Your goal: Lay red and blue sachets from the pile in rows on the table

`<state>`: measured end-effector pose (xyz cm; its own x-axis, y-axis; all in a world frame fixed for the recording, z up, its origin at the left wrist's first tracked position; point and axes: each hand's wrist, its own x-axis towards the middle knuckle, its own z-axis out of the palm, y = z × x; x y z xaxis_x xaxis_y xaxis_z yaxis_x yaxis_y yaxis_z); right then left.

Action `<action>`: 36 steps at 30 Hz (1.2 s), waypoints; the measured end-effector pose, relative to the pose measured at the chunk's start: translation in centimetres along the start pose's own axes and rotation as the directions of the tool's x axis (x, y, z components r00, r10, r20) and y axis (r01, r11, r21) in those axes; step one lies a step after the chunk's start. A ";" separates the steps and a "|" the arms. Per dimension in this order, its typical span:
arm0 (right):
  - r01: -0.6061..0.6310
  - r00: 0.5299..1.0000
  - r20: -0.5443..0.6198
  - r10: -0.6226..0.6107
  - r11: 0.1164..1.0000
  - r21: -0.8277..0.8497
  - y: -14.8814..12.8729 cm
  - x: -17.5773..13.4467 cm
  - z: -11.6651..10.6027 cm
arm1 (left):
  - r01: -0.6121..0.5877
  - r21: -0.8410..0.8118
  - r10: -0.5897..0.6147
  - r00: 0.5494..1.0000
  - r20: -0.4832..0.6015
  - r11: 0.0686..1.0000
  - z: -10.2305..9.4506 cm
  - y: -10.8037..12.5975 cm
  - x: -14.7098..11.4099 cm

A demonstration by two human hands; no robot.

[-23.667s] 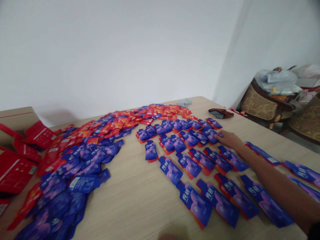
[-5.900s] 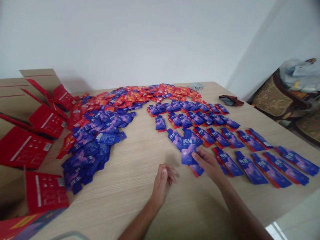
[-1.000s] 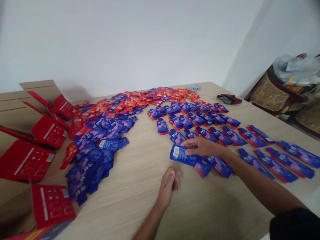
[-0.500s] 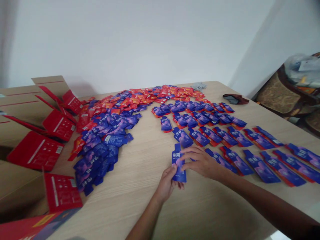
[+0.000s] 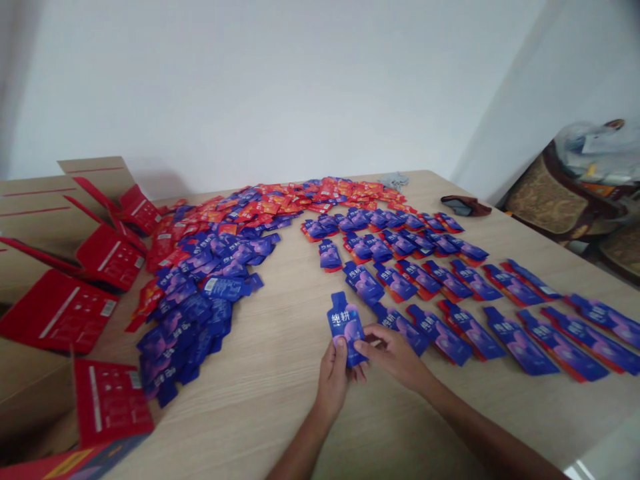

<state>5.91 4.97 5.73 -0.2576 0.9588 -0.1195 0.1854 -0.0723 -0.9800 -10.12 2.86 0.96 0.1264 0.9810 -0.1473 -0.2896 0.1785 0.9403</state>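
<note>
Upright above the table, a blue sachet (image 5: 345,320) with a narrow neck and white lettering faces me. My left hand (image 5: 333,383) grips its lower part, thumb on the front and fingers behind. At the sachet's lower right edge, my right hand (image 5: 397,353) pinches it between thumb and fingers. Whether more sachets sit behind the front one is hidden. Just beyond my right hand lie rows of blue sachets (image 5: 520,340), many with orange-red ones showing beneath. Left of my hands is a loose heap of blue sachets (image 5: 187,313).
Orange-red sachets (image 5: 273,203) mixed with blue ones are heaped along the back of the wooden table (image 5: 260,373). Open red boxes (image 5: 113,260) with raised cardboard flaps stand at the left. A dark brown item (image 5: 465,205) lies at the back right, near a patterned chair (image 5: 537,193).
My right hand has come down from the sachet's upper right side to pinch its lower right edge. The sachet has shifted slightly left and up in my left hand.
</note>
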 end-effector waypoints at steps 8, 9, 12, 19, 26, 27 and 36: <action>0.049 0.982 -0.183 -0.054 0.998 -0.032 -1.1 2.8 -4.8 | -0.023 -0.037 0.026 0.997 0.079 0.999 -0.5 -0.7 0.4; 0.048 0.974 -0.217 -0.058 0.998 -0.050 -1.3 3.8 -5.9 | -0.024 -0.050 0.028 0.996 0.081 0.998 -0.5 -0.7 0.5; 0.074 0.948 -0.300 -0.108 0.990 -0.123 -1.4 7.2 -8.9 | -0.021 -0.024 0.023 0.996 0.091 1.000 -0.5 -0.6 0.4; -0.001 0.945 -0.315 -0.082 0.966 -0.257 1.1 12.2 -11.4 | 0.009 0.075 -0.018 0.993 0.121 0.997 -0.5 -0.1 0.1; -0.045 0.943 -0.327 -0.058 0.954 -0.297 2.0 12.8 -11.3 | 0.023 0.113 -0.038 0.991 0.125 0.993 -0.5 0.0 0.1; -0.055 0.941 -0.333 -0.062 0.942 -0.331 1.9 12.8 -11.3 | 0.023 0.116 -0.038 0.991 0.127 0.993 -0.5 0.1 0.1; -0.079 0.938 -0.290 -0.190 0.697 -0.712 1.3 12.5 -10.7 | 0.020 0.176 -0.043 0.991 0.126 0.984 -0.4 0.2 0.0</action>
<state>13.03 19.83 4.71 -0.0013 0.9927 0.1204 0.8251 0.0691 -0.5607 -10.62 2.97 1.05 0.2575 0.9549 -0.1476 -0.1158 0.1821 0.9764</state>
